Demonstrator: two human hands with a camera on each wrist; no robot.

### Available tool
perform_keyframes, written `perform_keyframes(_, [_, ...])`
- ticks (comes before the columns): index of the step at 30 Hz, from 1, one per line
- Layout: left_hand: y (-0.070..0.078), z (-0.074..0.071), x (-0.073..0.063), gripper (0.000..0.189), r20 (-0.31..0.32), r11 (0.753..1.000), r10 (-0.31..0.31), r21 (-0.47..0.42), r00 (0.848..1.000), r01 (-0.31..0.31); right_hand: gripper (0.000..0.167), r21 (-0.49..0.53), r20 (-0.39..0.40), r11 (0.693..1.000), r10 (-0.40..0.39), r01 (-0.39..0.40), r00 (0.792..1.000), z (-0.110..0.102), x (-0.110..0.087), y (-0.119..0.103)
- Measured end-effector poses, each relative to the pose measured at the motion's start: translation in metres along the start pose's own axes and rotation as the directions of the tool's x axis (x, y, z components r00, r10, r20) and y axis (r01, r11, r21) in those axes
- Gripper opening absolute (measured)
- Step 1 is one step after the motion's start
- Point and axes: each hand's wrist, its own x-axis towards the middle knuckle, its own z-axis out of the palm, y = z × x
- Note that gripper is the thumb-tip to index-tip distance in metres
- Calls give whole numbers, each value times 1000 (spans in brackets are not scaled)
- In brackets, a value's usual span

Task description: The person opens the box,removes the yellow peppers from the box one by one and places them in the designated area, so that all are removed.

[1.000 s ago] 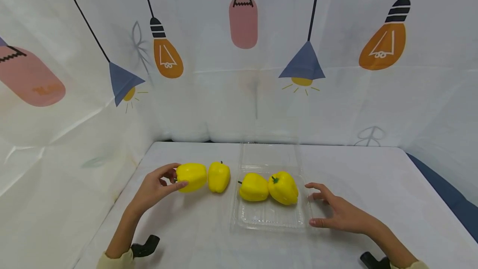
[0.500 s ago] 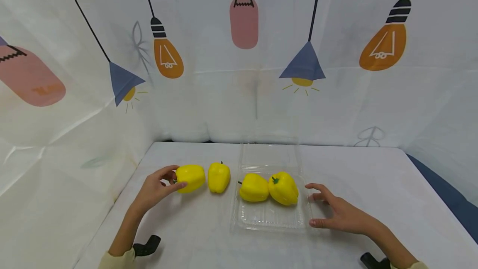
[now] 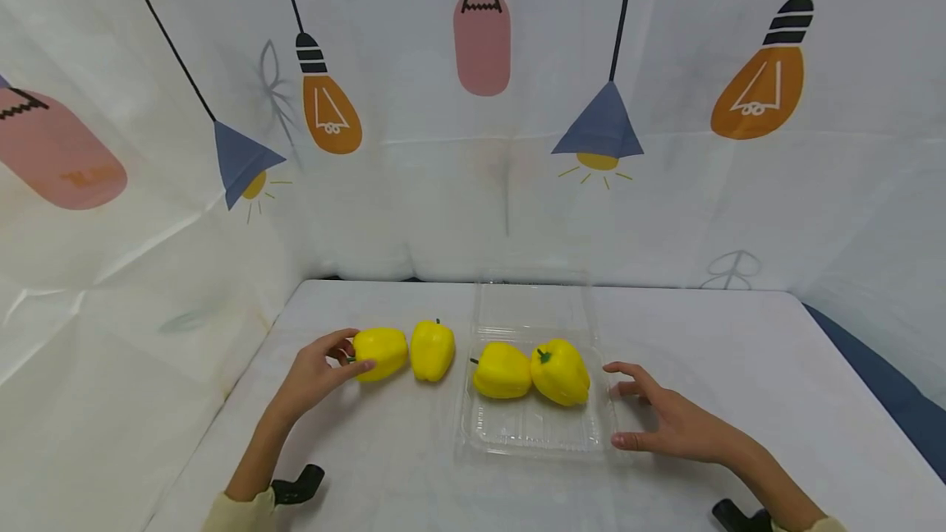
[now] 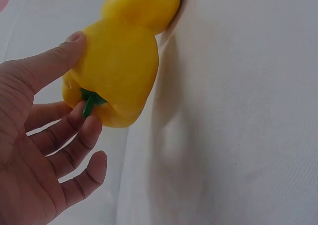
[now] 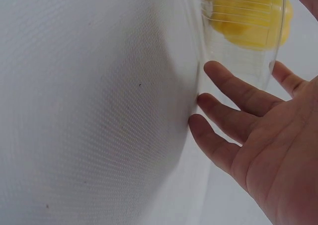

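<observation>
Between thumb and fingers, my left hand (image 3: 316, 369) grips a yellow bell pepper (image 3: 382, 354) by its stem end. In the left wrist view the thumb lies along the pepper's (image 4: 119, 66) side, and the green stem is by the fingers. Close beyond it stands a second yellow bell pepper (image 3: 433, 350). Two more yellow bell peppers, a left one (image 3: 502, 371) and a right one (image 3: 561, 373), lie side by side in a clear plastic clamshell container (image 3: 535, 435). My right hand (image 3: 676, 425) is spread at the container's right side, fingertips at its wall, fingers loosely bent.
The container's clear lid (image 3: 535, 304) is raised at the back. All of it stands on a white-covered table (image 3: 384, 466), whose far edge meets a white curtain (image 3: 421, 204) printed with lamps. Black straps or mounts (image 3: 299, 485) sit at both wrists.
My left hand and its bell pepper have lowered slightly, then shifted a little right toward the neighbouring pepper. My right hand and the container have stayed in place.
</observation>
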Motion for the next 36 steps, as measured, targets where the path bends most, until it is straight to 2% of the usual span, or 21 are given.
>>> perform_keyframes(9, [-1,2,2,61,11,1000,-22,7,1000,22,88,5,4,1000,22,-22,1000,-1,1,-2])
perform_keyframes(25, [-4,5,4,62,34,999,-37,24,999,36,88,5,7,1000,-1,1,1000,-2,2,-2])
perform_keyframes(36, [-7,4,3,61,49,999,29,11,998,-30,88,12,11,1000,17,-18,1000,-3,0,-2])
